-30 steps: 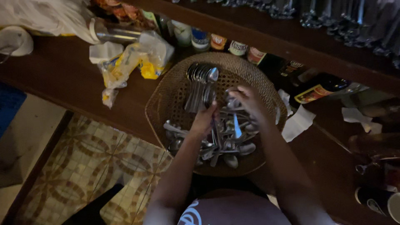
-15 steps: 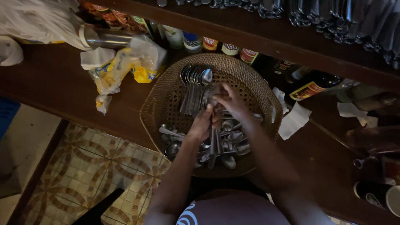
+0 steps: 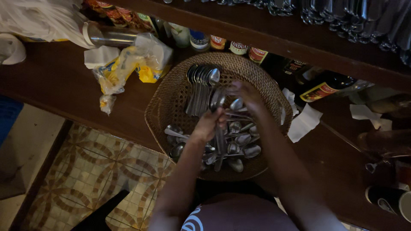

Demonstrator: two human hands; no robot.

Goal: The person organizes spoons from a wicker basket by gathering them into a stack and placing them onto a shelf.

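Spoons fill my basket; left hand grips one spoon, right hand's fingers curl, grip unclear.

Wicker basket on wooden counter

I stand at what reads as a restaurant or bar service station, not a private home. In front of me runs a long dark wooden counter with a wooden shelf above it, where rows of glassware hang upside down. Sauce and condiment bottles line the back of the counter, and a dark bottle lies among them. A round wicker basket holds a bulk stock of spoons. Paper napkins lie loose. The floor is patterned tile.
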